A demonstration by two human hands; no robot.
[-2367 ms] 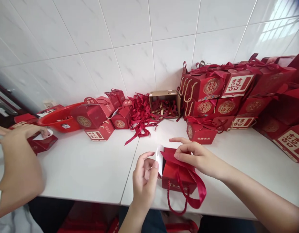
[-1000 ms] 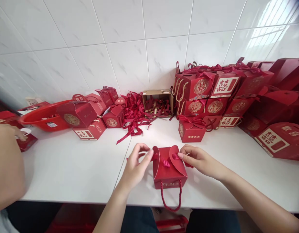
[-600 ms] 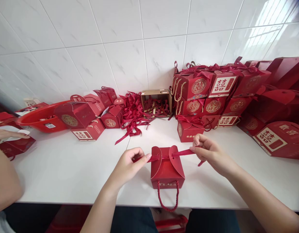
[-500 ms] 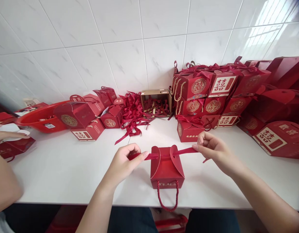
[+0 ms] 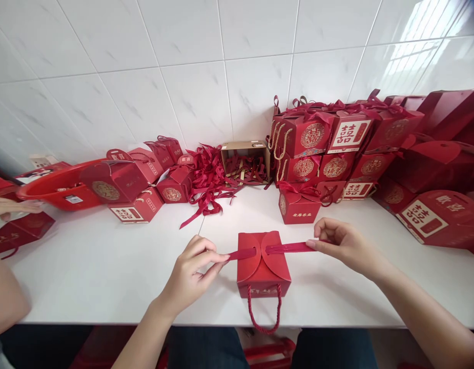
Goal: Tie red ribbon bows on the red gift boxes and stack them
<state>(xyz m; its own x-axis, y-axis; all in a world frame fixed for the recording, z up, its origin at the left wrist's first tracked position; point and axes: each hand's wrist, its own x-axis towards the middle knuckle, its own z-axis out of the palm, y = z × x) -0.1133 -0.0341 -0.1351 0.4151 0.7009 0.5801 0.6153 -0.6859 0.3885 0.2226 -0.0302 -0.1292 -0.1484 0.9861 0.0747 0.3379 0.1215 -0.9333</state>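
A small red gift box (image 5: 264, 277) stands on the white table, its two rounded top flaps folded down flat and meeting in the middle. A twisted red cord handle (image 5: 278, 312) hangs from its front over the table edge. Through the holes in the flaps runs a red ribbon (image 5: 290, 248). My left hand (image 5: 198, 266) pinches one end of it, left of the box. To the right, my right hand (image 5: 342, 247) pinches the other end between thumb and fingers. The ribbon is stretched nearly straight on both sides.
Stacked red boxes (image 5: 338, 138) stand at the back right, one box (image 5: 299, 205) in front. Loose ribbons (image 5: 209, 171) lie beside an open carton (image 5: 246, 148). At left are more boxes, a red basin (image 5: 60, 192) and another person's hand (image 5: 14, 206).
The box's flaps have come down and inward from a raised position until they meet. My left hand has turned slightly, its fingers now closer together on the ribbon.
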